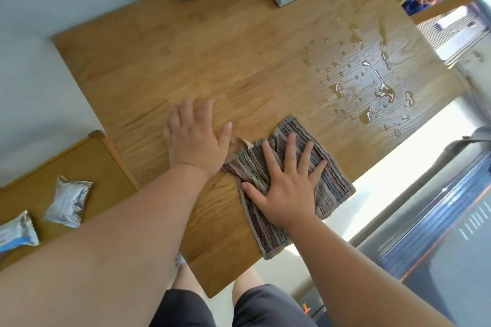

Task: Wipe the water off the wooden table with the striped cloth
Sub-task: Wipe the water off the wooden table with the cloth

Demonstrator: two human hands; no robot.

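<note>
At the near edge of the wooden table, the right hand presses flat, fingers spread, on the striped cloth, whose corner overhangs, the left hand rests open on bare wood beside it, and the water lies beyond, toward the far-right edge.

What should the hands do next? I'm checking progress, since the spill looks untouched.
Probably slide the striped cloth, pressed flat under the right hand, forward and rightward into the water droplets. They lie just beyond the cloth; the left hand rests on bare wood.
</note>
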